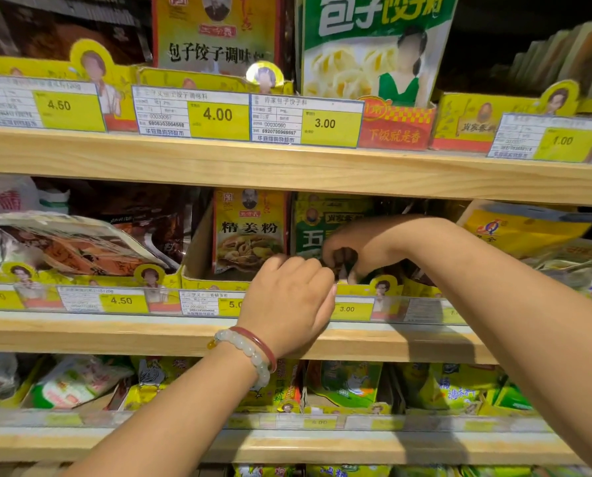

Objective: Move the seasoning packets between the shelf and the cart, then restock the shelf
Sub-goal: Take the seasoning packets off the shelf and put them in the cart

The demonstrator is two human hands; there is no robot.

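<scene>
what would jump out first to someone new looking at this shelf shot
Two bare hands meet at the middle wooden shelf: the left hand, with a pale bead bracelet on its wrist, and the right hand reaching among the packets. Behind them stands a yellow ginger-powder packet; on the top shelf, a big green-and-white dumpling-flour bag.

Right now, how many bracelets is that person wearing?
2. A pale bead bracelet and a thin red bangle sit side by side on the wrist behind the left hand, the red one nearer the hand. The right wrist shows none.
</scene>
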